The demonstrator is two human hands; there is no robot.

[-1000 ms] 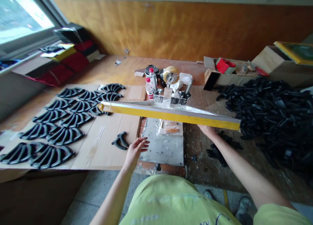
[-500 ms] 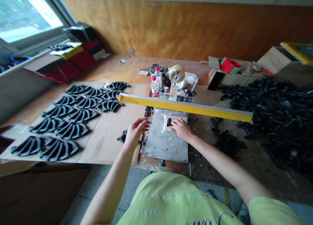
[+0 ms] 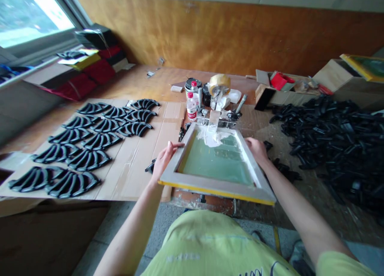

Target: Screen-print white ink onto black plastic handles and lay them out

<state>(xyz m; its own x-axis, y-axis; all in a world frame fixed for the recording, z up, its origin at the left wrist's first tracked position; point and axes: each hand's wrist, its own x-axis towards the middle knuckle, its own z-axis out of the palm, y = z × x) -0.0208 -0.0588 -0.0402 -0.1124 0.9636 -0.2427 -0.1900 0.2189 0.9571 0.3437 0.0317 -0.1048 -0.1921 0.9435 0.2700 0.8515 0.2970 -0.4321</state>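
A screen-printing frame (image 3: 210, 185) with green mesh, grey rails and a yellow front edge lies tilted slightly in front of me, hinged at the back. White paste is smeared at the mesh's far end. My left hand (image 3: 165, 159) is on the frame's left rail, its fingers at the edge. At the right rail my right hand (image 3: 257, 149) grips the side, fingers partly hidden behind it. The metal base plate and the small black piece on it are covered by the frame. Beside my left wrist a black part (image 3: 149, 165) is partly visible.
Rows of black fan-shaped parts (image 3: 87, 159) lie on cardboard (image 3: 132, 164) at left. A big heap of black pieces (image 3: 333, 136) fills the right side. Red-capped bottles (image 3: 191, 108), a tape roll (image 3: 220, 84) and metal posts (image 3: 241, 104) stand behind the frame. An open box (image 3: 285, 95) sits back right.
The frame has swung down from its raised, edge-on position over the base plate. My right hand has left the small black piece for the right rail; my left hand now meets the left rail.
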